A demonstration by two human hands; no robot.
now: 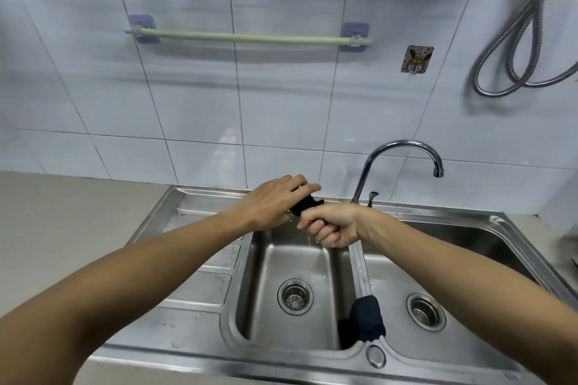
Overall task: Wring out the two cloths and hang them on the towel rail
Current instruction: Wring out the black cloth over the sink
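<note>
Both hands above the left basin of the steel sink (pixel 194 334). Left hand (pixel 269 205) and right hand (pixel 331 225) clamped on one dark cloth (pixel 305 206), fingers (pixel 316 230) closed tight around it, water dripping below. Second dark cloth (pixel 364 319) draped over the divider between the basins, near the front rim. Pale green towel rail (pixel 247 38) on the tiled wall above, bare. Chrome faucet (pixel 403 159) behind the right hand. No legible writing or brand marks anywhere.
</note>
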